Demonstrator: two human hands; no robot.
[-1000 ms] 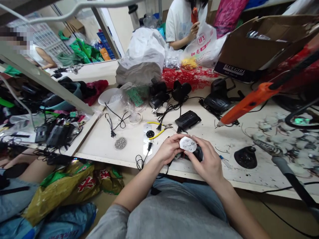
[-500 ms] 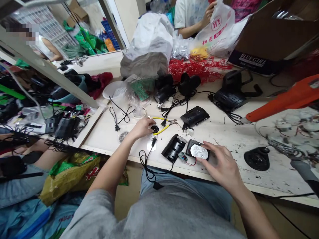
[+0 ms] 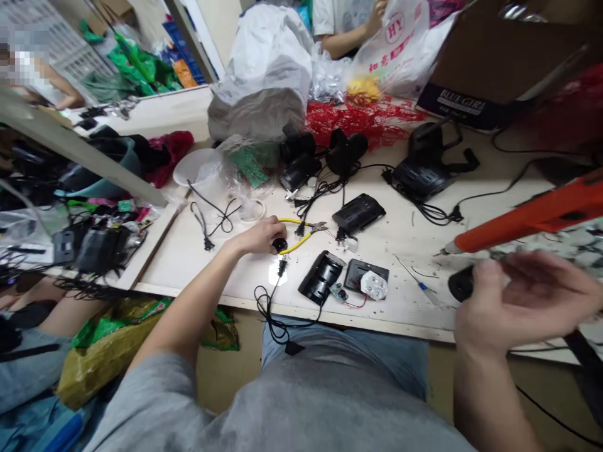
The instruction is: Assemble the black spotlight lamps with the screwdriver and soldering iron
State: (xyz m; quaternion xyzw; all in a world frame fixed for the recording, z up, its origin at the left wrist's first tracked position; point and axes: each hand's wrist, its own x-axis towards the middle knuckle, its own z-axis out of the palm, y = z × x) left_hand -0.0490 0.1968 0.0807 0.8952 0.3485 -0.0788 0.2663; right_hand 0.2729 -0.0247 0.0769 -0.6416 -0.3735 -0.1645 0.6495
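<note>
The letters "HY" are printed in red inside a red ring on a white plastic carrier bag, and a line of red Chinese characters is printed below them, slanting across the bag; these are not clearly legible. "BLUE GIRL" is shown in pale capitals on a dark printed carton beneath the brown cardboard box, with a smaller line under it that is too small to be read. Other markings are too blurred to be made out.
</note>
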